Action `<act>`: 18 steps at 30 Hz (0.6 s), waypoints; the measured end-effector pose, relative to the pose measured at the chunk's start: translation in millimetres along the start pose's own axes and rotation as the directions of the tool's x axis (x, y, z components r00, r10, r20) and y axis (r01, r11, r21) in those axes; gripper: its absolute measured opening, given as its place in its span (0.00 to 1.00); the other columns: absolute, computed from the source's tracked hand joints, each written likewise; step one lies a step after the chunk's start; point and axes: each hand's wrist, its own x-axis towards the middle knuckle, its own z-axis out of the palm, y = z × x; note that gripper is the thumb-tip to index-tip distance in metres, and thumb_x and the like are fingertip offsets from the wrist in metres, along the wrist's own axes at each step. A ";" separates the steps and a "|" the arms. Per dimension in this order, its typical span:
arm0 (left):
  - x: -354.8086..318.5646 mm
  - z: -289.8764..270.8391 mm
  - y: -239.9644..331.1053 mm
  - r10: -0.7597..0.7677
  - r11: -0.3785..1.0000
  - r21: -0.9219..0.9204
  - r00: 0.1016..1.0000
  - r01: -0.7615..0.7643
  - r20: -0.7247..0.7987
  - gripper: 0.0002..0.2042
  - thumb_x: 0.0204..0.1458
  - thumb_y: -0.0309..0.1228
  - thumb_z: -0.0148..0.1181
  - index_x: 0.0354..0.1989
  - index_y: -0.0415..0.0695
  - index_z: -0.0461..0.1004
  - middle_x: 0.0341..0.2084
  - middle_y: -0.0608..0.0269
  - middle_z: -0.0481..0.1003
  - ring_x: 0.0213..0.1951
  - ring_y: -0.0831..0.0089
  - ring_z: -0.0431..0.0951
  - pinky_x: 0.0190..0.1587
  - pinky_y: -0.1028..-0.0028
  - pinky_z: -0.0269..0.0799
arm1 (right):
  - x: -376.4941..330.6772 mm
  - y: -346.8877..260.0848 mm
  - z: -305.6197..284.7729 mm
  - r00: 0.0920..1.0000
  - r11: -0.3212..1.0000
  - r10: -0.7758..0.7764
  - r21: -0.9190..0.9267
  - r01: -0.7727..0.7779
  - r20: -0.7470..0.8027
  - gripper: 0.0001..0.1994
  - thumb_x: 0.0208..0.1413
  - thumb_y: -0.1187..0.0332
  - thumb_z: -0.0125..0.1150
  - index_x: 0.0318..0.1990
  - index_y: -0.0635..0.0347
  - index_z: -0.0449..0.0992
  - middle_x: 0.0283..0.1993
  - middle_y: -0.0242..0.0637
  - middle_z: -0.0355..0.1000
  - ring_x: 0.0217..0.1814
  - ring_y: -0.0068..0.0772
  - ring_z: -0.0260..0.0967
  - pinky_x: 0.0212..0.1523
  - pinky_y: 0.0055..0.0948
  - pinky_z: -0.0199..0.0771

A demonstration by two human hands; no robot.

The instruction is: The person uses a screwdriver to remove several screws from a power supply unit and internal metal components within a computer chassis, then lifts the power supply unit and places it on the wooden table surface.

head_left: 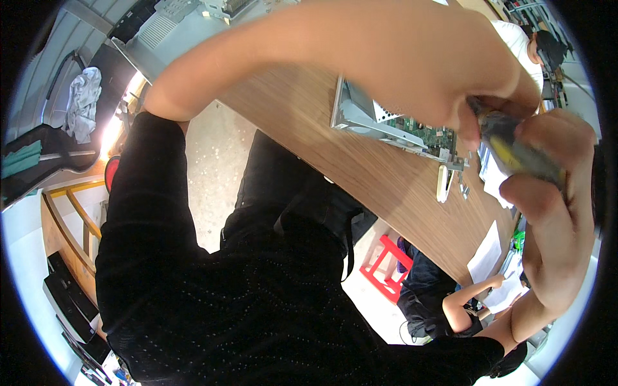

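Close in front of me at the upper right, a dark grey and yellow object (515,149) is held between both hands. It is blurred, so its kind cannot be made out. My left hand (496,83) grips its upper end, with the forearm stretching across the top of the view. The fingers of my right hand (547,157) are closed round its other side. Beyond my left forearm, an open metal computer case (376,128) with a green circuit board (425,133) lies on the wooden table, partly hidden by that arm.
A narrow cream plastic piece (444,183) and small metal parts (464,190) lie on the table (360,174). Another metal case (170,38) is at the upper left. A red stool (386,270) stands below the table edge. A co-worker's hand (494,281) touches papers.
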 end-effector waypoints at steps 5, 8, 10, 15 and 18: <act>3.5 13.2 8.7 0.026 0.976 0.216 0.980 0.017 -0.199 0.21 0.54 0.37 0.67 0.45 0.31 0.70 0.35 0.46 0.74 0.41 0.56 0.78 0.45 0.62 0.76 | -5.4 -14.7 24.3 0.916 0.938 0.344 0.024 -0.346 -0.206 0.29 0.63 0.48 0.57 0.66 0.53 0.65 0.66 0.49 0.65 0.66 0.46 0.69 0.56 0.44 0.79; 3.6 11.6 9.6 0.044 0.971 0.239 0.997 -0.026 -0.070 0.19 0.54 0.35 0.67 0.46 0.31 0.71 0.36 0.47 0.75 0.43 0.56 0.78 0.46 0.62 0.76 | -10.8 -37.3 36.8 0.777 0.818 0.566 0.067 -0.572 -0.275 0.32 0.66 0.37 0.48 0.64 0.53 0.66 0.58 0.47 0.73 0.57 0.42 0.78 0.51 0.37 0.82; 6.1 15.5 6.2 0.164 0.958 0.246 0.986 -0.149 -0.042 0.18 0.54 0.33 0.67 0.44 0.31 0.73 0.34 0.49 0.75 0.42 0.56 0.79 0.45 0.63 0.77 | -10.2 -43.2 36.6 0.762 0.794 0.605 0.107 -0.598 -0.231 0.26 0.68 0.44 0.50 0.61 0.53 0.68 0.51 0.44 0.77 0.50 0.44 0.81 0.46 0.34 0.83; -0.8 -1.6 3.4 0.080 0.996 -0.044 0.993 -0.076 0.092 0.14 0.53 0.33 0.68 0.37 0.31 0.76 0.30 0.53 0.78 0.37 0.59 0.81 0.41 0.65 0.77 | 2.9 -31.7 23.4 0.934 0.950 0.305 -0.006 -0.312 -0.184 0.17 0.65 0.67 0.61 0.59 0.52 0.69 0.55 0.49 0.73 0.55 0.45 0.78 0.46 0.34 0.81; 5.9 -5.3 7.5 -0.237 0.972 0.057 0.949 0.230 0.206 0.15 0.52 0.34 0.70 0.37 0.32 0.77 0.29 0.53 0.79 0.35 0.60 0.81 0.39 0.66 0.77 | 2.7 -10.6 17.1 0.994 0.988 0.084 -0.121 -0.093 -0.072 0.18 0.64 0.67 0.62 0.60 0.52 0.68 0.58 0.49 0.71 0.59 0.45 0.75 0.49 0.37 0.79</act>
